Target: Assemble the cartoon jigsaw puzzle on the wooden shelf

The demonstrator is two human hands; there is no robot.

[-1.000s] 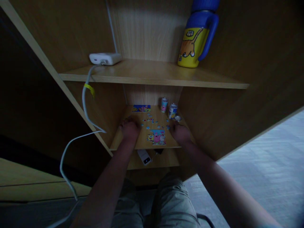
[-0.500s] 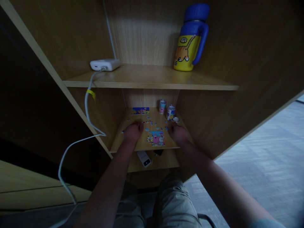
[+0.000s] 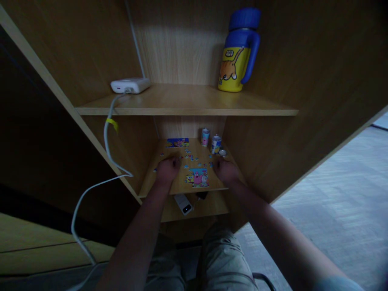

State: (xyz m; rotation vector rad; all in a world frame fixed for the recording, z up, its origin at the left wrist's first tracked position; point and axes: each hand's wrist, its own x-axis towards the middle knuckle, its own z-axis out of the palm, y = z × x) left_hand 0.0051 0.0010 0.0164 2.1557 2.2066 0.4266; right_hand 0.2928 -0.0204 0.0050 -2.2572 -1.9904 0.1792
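With left hand [image 3: 168, 167], curled in loose fist over smooth wood-grain shelf [image 3: 182, 182]; cannot tell if gripping something. With right hand [image 3: 224, 169], fingers bent inward, grip too dark to tell. Between both hands, small knobbed loose pieces [image 3: 191, 158], lying scattered. Between hands also, but closer to body, flat joined puzzle section [image 3: 197, 178], irregular on left side. Beyond left hand, flat bluish puzzle strip [image 3: 177, 142]. Beyond right hand, upright cylindrical far can [image 3: 205, 138] and near can [image 3: 216, 144], round shiny lid [image 3: 222, 152] just beside near can.
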